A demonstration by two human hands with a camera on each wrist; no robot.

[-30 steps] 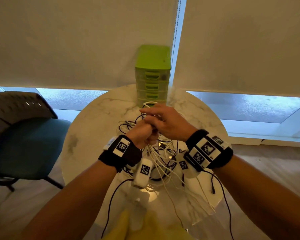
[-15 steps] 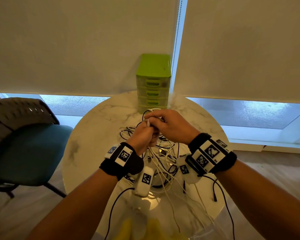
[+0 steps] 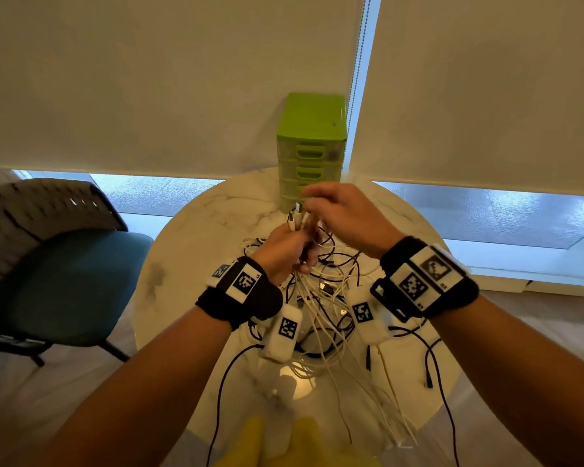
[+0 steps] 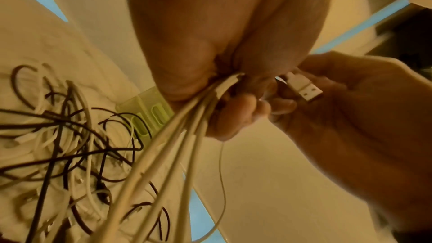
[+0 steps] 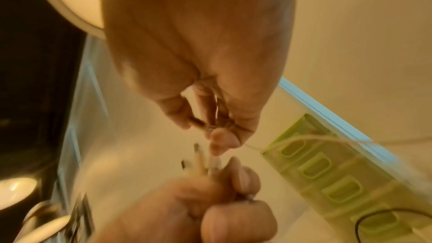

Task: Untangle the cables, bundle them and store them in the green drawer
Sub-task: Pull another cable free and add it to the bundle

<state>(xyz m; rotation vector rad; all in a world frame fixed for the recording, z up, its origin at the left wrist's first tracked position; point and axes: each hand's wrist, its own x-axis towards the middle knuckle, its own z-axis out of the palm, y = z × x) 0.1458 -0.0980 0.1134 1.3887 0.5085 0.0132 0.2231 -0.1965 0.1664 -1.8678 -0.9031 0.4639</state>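
Note:
My left hand (image 3: 289, 247) grips a bundle of white cables (image 4: 184, 127) in a fist above the table; their plug ends (image 3: 296, 215) stick up out of it, one a white USB plug (image 4: 304, 89). My right hand (image 3: 321, 205) hovers just above the fist and pinches a thin white cable (image 5: 304, 137) between thumb and fingertips. Below both hands a tangle of black and white cables (image 3: 331, 298) lies on the marble top. The green drawer unit (image 3: 312, 139) stands at the table's far edge, all drawers closed.
The round marble table (image 3: 199, 251) has cable ends hanging over its near right edge (image 3: 429, 382). A teal chair (image 3: 64, 274) stands to the left. Roller blinds with a bead cord (image 3: 359, 79) hang behind the drawer unit.
My right hand has lifted off the left fist and now sits above it, drawing the thin cable up. The left fist stays closed round the white bundle.

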